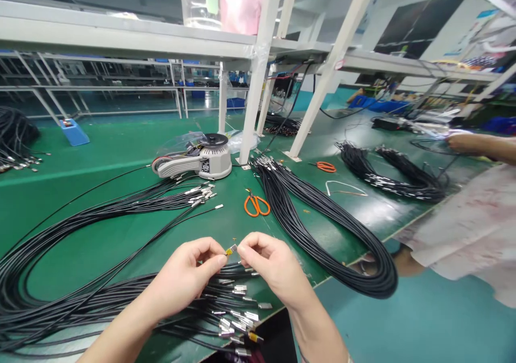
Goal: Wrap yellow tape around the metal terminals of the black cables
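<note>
Connector held between two hands above a cable-covered surface

A small connector (231, 250), partly wrapped in yellow tape, is held in front of the body, above the near part of the green surface (226, 226). Its taped part is pinched by the closed thumb and forefinger of the left hand (197, 269). Its metal end is gripped by the closed fingers of the right hand (271, 258); the exact contact is partly hidden by the fingertips. Beneath and to the left of the hands, a mass of black cables (100, 298) is spread, with many bare metal ends pointed rightward; one end near the front edge is marked with yellow. Beyond the hands, scissors (257, 206) with orange handles are laid just beside a looped bundle (381, 274), whose bend is extended past the surface's edge. Farther back, a grey dispenser (217, 164) topped by a black reel (216, 140) is placed to the left of a white post (258, 72). A second orange-handled pair (325, 166) and a bent white strip (344, 184) are seen to the right of the post. At far left, a blue box (74, 133) is set near dark coils (16, 134). At far right, another person's arm (479, 143) is stretched over the surface, near further bundles (403, 188).
</note>
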A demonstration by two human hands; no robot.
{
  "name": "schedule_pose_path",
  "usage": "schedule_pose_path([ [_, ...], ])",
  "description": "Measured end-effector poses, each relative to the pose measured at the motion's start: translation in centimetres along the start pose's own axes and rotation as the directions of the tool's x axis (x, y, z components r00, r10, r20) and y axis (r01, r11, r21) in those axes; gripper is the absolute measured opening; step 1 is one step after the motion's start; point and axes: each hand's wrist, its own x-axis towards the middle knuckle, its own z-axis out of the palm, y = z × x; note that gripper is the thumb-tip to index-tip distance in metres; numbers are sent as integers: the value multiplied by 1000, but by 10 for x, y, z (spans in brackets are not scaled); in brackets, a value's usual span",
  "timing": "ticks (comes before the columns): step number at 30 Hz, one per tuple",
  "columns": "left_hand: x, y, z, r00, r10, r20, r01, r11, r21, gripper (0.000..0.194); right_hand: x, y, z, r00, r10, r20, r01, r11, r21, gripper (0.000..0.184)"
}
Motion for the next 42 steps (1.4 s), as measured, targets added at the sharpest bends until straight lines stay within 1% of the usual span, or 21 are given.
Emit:
schedule_pose_path([
  [3,-2,4,5,994,93,-48,-86,987,137,16,-3,3,-1,1000,-1,-28,1,1000,2,16],
  [5,-2,5,6,985,163,-58,-144,958,249,15,-5,4,-2,999,-6,-48,6,1000,-4,16],
  [9,-1,5,9,969,246,-27,-212,881,424,20,-5,4,-5,998,-7,-55,5,999,-32,16],
  [12,-2,0,14,945,328,-11,-267,788,555,21,-5,5,-6,997,11,-70,-15,998,-54,16],
  [16,-2,-10,22,882,471,3,-320,594,738,21,-7,8,-3,994,18,-112,-23,999,-44,17],
  [19,0,-17,26,808,589,36,-357,439,825,26,-10,9,-1,993,22,-119,-27,999,-35,17],
  [21,1,-20,28,761,647,57,-370,361,856,28,-11,10,-2,994,34,-100,-38,999,-37,17],
  [22,1,-21,29,746,663,61,-374,342,862,29,-12,10,-4,995,44,-85,-47,998,-42,16],
  [23,2,-21,30,742,667,61,-377,341,861,29,-13,9,-5,996,54,-70,-58,997,-49,15],
  [24,1,-21,30,750,659,57,-383,362,850,28,-13,9,-7,996,66,-54,-68,996,-54,15],
  [25,1,-21,30,770,636,51,-391,407,825,27,-13,9,-8,996,75,-43,-77,996,-55,14],
  [27,-1,-20,26,835,550,19,-384,557,737,23,-12,9,-10,995,88,-41,-90,995,-49,13],
  [29,-4,-19,18,900,434,-33,-319,710,628,26,-11,10,-11,994,96,-50,-98,994,-39,14],
  [30,-6,-19,12,925,376,-55,-274,761,588,30,-10,10,-11,994,100,-53,-102,994,-36,14],
  [31,-8,-19,7,944,324,-67,-231,792,566,30,-10,11,-12,993,104,-54,-106,994,-35,14],
  [34,-12,-17,-6,979,203,-33,-151,818,555,17,-10,12,-12,993,108,-48,-110,993,-50,14],
  [36,-12,-15,-9,989,150,-15,-117,828,548,19,-10,12,-12,994,99,-44,-102,992,-77,15],
  [40,-7,-6,-3,998,57,-17,-43,883,468,18,-11,10,-14,996,78,-39,-82,988,-128,16],
  [42,-4,-3,0,1000,1,7,-4,907,421,18,-12,10,-15,996,84,-33,-88,987,-136,16],
])
